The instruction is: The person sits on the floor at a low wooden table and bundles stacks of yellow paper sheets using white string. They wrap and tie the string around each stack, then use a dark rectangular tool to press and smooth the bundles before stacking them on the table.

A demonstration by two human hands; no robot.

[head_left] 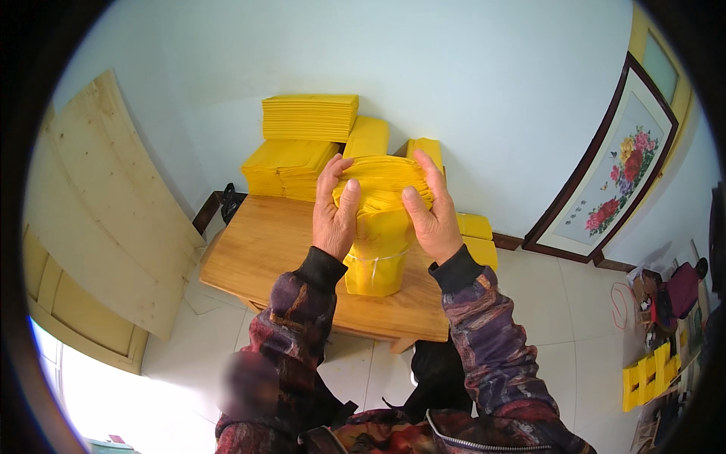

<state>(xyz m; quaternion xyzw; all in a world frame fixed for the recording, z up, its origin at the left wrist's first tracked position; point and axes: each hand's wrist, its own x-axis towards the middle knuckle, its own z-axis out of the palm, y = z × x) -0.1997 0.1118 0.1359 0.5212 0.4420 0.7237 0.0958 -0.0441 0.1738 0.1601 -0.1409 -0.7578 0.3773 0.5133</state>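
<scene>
On the wooden table (265, 242) in front of me, a bundle of folded yellow sheets (376, 280), cloth-like in look, stands upright with a white string around its lower part. Many layered edges show at its top. My left hand (336, 216) grips the upper left side of the bundle, thumb on the near face and fingers curled toward the far edge. On the opposite side my right hand (437, 219) holds the upper right edge in the same way. The sheets lie between both hands.
Neat yellow stacks (310, 117) rise at the table's back, against the wall. More yellow packs (478, 246) sit low beyond the right edge. A wooden board (106, 197) leans at left. A framed flower picture (612, 166) leans at right, near assorted belongings (673, 291).
</scene>
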